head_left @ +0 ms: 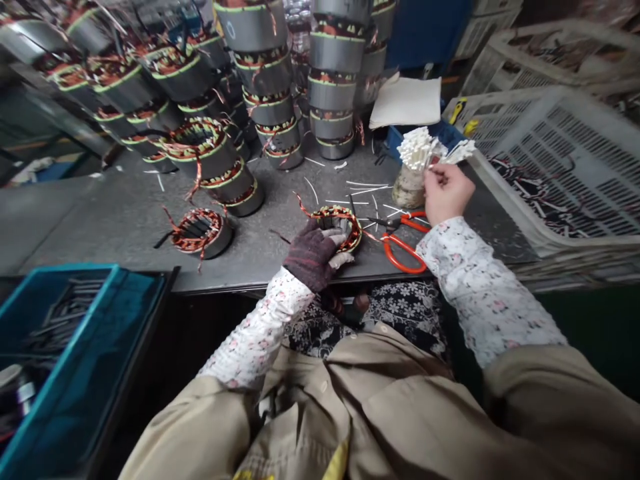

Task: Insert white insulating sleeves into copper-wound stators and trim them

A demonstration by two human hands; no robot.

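Note:
My left hand (314,255), in a dark glove with pale fingertips, grips the near side of a motor stator (356,230) with copper windings, lying on the bench. Its fingers reach over the rim and partly hide the ring. My bare right hand (449,190) is closed in a pinch beside a bundle of thin white strips (417,148) standing in a worn round holder (407,188). Whatever sits between those fingertips is too small to make out. Orange-handled scissors (406,253) lie between my hands, pointing at the stator. Loose white strips (367,190) are scattered behind them.
Another stator (204,233) lies to the left, with stacked stators (277,107) behind. A teal bin (113,300) holds dark rods at lower left. On the right, a white plastic crate (565,143) contains wires. A blue box (453,133) stands behind the white bundle.

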